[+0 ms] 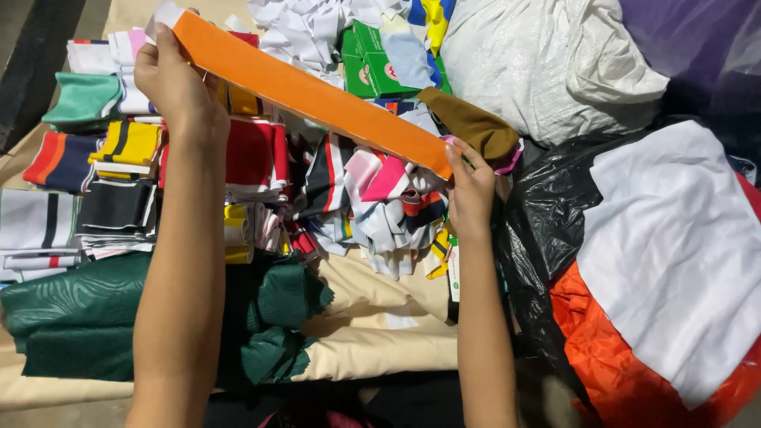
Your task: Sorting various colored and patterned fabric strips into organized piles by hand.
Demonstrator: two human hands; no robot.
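At the bottom edge of the frame both forearms rise out of the picture, so elbows and body are cut off, and a dark patch between them is too dim to identify. Just above lies crumpled dark green cloth (pixel 79 313) at lower left, spread over a cream sheet (pixel 372 341) whose support is hidden. At lower right a black plastic bag (pixel 539 230) gapes around orange fabric (pixel 626 372) and a large white cloth piece (pixel 674 254), both running off the right edge. A narrow white tag with green print (pixel 453 273) hangs upright just beside the right wrist; its markings are too small to make out. The right hand (pixel 470 194), near mid-frame, is raised with its back to the camera, fingers pinching the lower right end of the orange fabric strip (pixel 309 91). The strip runs taut and diagonal up to the upper left, where the left hand (pixel 174 83) pinches its other end between thumb and fingers, a white scrap showing at that tip. Beneath the strip, a jumbled heap of striped ribbed trims (pixel 380 198) fills the centre, and neater folded stacks of striped knit pieces (pixel 119 158) sit at left, partly hidden by the left arm. Farther up, a brown cloth piece (pixel 472 123) lies by the right hand, green cartons with red-and-white round marks (pixel 369 63) are half buried under white scraps (pixel 309 28), and a white woven sack (pixel 547 63) and purple fabric (pixel 697 47) fill the upper right, cropped by the frame.
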